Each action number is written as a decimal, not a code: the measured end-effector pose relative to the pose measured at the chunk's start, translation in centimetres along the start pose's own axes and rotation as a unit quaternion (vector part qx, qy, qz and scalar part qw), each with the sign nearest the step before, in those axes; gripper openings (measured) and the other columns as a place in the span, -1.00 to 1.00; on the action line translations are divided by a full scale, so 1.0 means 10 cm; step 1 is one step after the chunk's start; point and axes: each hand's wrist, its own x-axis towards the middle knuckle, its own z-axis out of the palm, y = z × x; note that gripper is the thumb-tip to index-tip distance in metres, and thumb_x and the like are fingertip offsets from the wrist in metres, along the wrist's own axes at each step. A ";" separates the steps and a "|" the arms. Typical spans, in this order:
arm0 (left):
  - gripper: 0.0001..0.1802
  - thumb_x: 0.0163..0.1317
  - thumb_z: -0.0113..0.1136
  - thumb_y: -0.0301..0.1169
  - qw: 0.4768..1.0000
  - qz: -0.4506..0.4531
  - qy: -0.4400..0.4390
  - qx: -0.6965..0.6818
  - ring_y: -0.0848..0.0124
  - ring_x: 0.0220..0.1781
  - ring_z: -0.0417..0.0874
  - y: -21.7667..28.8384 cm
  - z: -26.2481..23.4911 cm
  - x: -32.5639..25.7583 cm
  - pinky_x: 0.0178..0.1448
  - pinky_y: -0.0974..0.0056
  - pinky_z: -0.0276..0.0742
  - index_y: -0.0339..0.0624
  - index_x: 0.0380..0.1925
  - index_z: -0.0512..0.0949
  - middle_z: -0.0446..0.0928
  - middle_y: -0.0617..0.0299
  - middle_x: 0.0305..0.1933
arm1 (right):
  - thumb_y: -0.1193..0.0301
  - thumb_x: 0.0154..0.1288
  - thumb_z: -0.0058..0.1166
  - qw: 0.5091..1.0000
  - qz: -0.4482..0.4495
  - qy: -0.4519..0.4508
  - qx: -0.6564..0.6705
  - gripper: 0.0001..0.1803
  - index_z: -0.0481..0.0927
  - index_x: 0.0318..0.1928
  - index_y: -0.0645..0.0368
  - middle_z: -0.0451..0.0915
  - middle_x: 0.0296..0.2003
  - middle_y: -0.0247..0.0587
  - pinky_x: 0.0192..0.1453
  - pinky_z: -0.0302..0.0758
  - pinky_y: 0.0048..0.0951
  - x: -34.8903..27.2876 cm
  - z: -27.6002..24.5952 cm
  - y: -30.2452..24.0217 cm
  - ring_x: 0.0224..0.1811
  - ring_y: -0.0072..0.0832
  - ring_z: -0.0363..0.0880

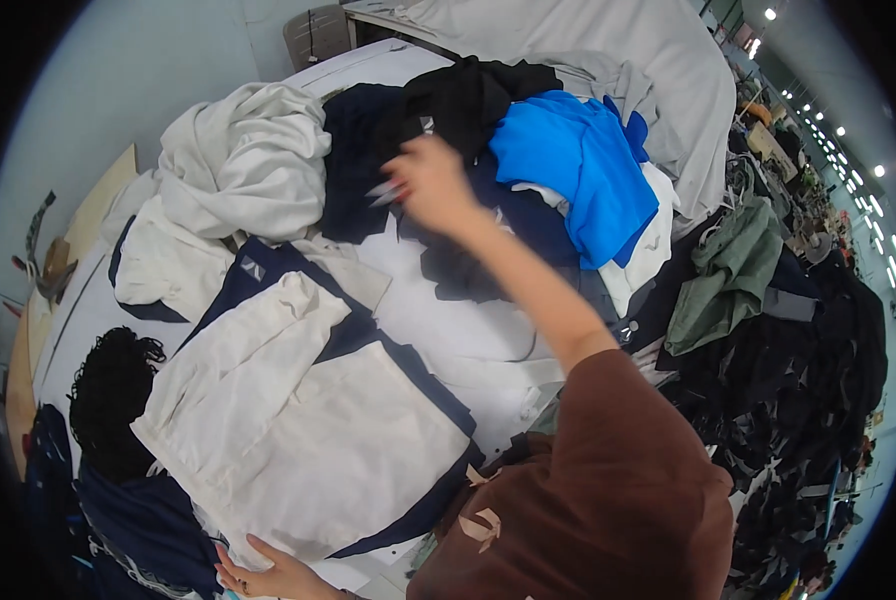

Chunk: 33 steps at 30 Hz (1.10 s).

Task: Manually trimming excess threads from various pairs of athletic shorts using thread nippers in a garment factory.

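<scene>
My right hand [431, 185] reaches across to the far side of the table, above dark navy cloth [353, 160]. Its fingers are closed on a small pointed silver tool [381, 191], blurred, that looks like thread snips; a bit of red shows by the fingers. Near the lower edge, my left hand [276, 577] has its fingers spread beside the near edge of a white garment piece [358, 450]. That piece lies spread out, partly folded over, on top of a navy garment [423, 385].
A heap of white cloth [243, 160] sits at the far left, a black fringed bundle [113, 400] at the near left. Black cloth [468, 95] and a bright blue garment [578, 160] lie far off. On the right are a grey-green cloth [728, 270] and dark scraps [778, 430].
</scene>
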 end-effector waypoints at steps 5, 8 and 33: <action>-0.55 0.21 0.18 -0.22 0.998 0.030 -0.018 -0.050 0.14 0.31 0.19 0.54 -0.14 -0.09 0.27 0.09 0.14 -0.15 0.07 0.42 0.33 -0.04 0.16 | 0.37 0.05 0.02 0.935 0.138 -0.003 -0.327 -0.65 0.52 -0.08 0.02 0.47 -0.11 -0.04 0.04 0.27 0.06 -0.36 -0.82 1.36 0.05 -0.10 0.37; -0.58 0.20 0.18 -0.37 0.994 0.002 -0.062 -0.087 0.14 0.37 0.10 0.90 -0.14 -0.24 0.30 0.10 0.12 -0.19 0.07 0.41 0.26 -0.05 0.23 | 0.42 0.09 0.01 0.950 0.207 -0.012 -0.235 -0.76 0.48 -0.16 0.06 0.50 -0.19 -0.04 -0.08 0.38 -0.04 -0.66 -1.03 1.70 -0.10 -0.11 0.47; -0.71 0.01 0.26 -0.51 0.843 0.082 -0.334 -0.414 -0.02 0.30 0.24 3.00 0.02 -0.97 0.28 0.08 0.20 -0.16 -0.19 0.53 0.40 0.04 0.08 | 0.23 0.19 -0.06 0.905 0.022 -0.390 -0.167 -0.71 0.62 -0.12 -0.09 0.54 -0.02 -0.10 0.21 0.18 0.23 0.47 0.38 1.94 0.11 -0.13 0.44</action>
